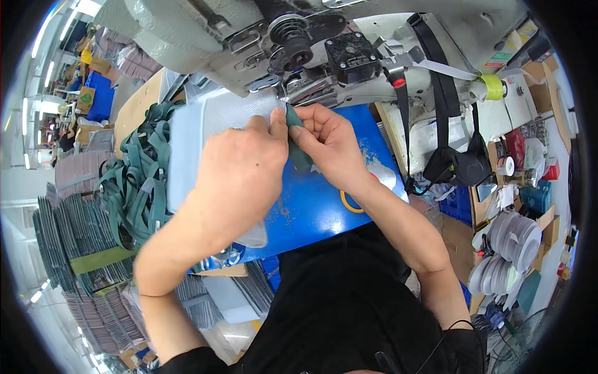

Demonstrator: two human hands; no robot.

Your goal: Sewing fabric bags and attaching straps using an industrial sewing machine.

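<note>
A light grey mesh fabric piece [233, 107] lies under the sewing machine's head [293, 53], near the needle area. My left hand [243, 165] rests on it with curled fingers, thumb and forefinger pinching its edge beside a dark green fabric strip [298, 156]. The upper end of this strip is pinched between the thumb and fingers of my right hand [330, 140], close to the metal guide. Its lower end hangs over the blue table [305, 212]. My left palm and fingertips are partly hidden.
Green straps [140, 171] lie heaped at the left, beside stacked fabric panels [81, 237]. Yellow-orange scissor handles [350, 202] show beside my right forearm. Black straps [439, 81] hang at the right, above white tape reels [514, 240].
</note>
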